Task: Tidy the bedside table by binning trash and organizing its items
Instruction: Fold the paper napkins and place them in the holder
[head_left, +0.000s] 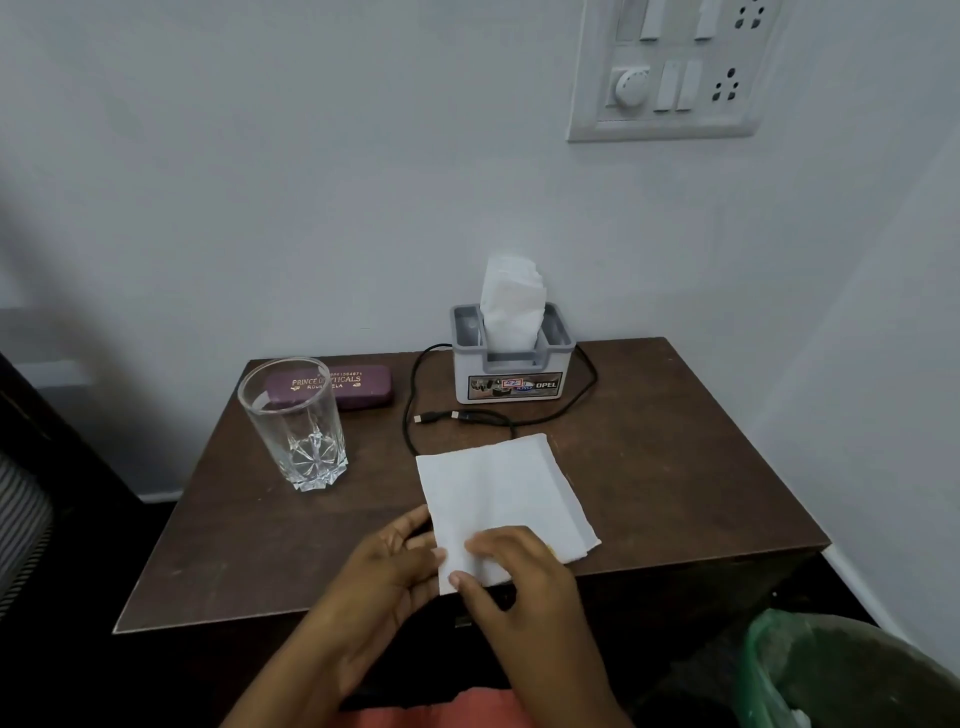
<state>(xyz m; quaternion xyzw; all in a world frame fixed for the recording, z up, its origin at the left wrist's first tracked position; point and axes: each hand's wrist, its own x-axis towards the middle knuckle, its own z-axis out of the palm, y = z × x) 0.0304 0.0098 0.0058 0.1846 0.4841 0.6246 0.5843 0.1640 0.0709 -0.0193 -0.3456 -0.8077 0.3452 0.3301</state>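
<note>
A: Plain pale wall behind, switch panel (670, 67) up right; dark wood desk (675, 467) below, matt and scuffed. Step in hand?

B: White tissue (498, 493) lies flat at the front edge of the desk, near corner overhanging. It looks to be getting folded or gathered. Left hand (384, 571) is pinched on the left edge; right hand (514, 566) is pressed on the near corner, thumb seemingly tucked under the edge.

A: How is it done well?

B: Thin, soft, creased paper, easily torn. Edges should be squared before a fold is pressed; if it is trash, it should be scrunched and dropped in the green-lined bin (831, 675) at lower right.

A: Other items noted?

B: Cut-glass tumbler (293, 423), clear, star base, upright at left, well apart from the tissue. Purple spectacle case (337, 387), hard and rounded, behind it. Grey plastic tissue holder (511, 364) at back, tissues standing up. Black USB cable (467, 415) is looped round the holder, plugs just beyond the tissue.
</note>
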